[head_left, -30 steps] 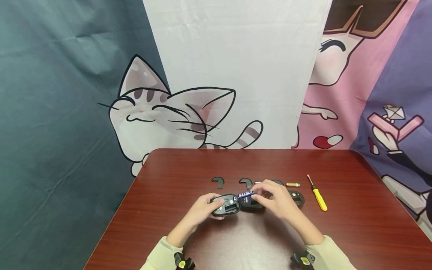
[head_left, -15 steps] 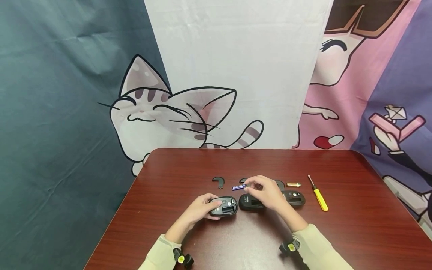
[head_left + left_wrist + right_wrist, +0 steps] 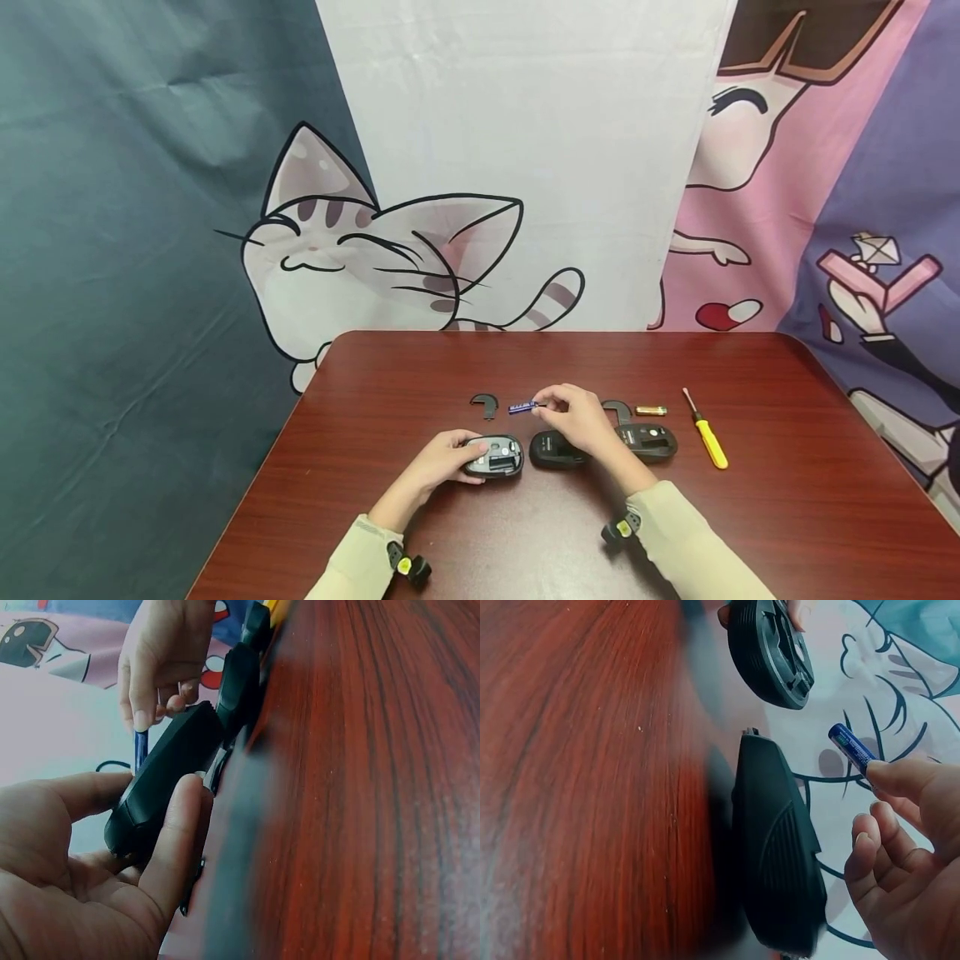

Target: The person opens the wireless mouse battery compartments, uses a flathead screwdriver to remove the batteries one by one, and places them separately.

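Note:
My left hand (image 3: 442, 458) grips a computer mouse (image 3: 504, 457), underside up, thumb lying across its base. Its battery slot faces upward, open and without a cover. Between thumb and fingertips, my right hand (image 3: 576, 418) pinches a blue AA-size battery (image 3: 522, 407) by one end; the other end points left. The right wrist view shows the battery (image 3: 851, 748) in the air, apart from the held mouse (image 3: 769, 656). From the left wrist, the mouse (image 3: 166, 776) looks tilted in the fingers and overlaps part of the battery (image 3: 141, 750).
Two more black mice lie underside up, one (image 3: 553, 450) partly behind the right hand, another (image 3: 651, 442) farther right. Curved battery covers, one (image 3: 486, 405) at left and one (image 3: 618, 410) at right, rest behind them. A gold-coloured battery (image 3: 651, 411) and yellow-handled screwdriver (image 3: 710, 442) lie at right.
My right hand has carried the blue battery left and toward the back, away from the mouse. The left hand, still gripping the mouse, has shifted slightly left.

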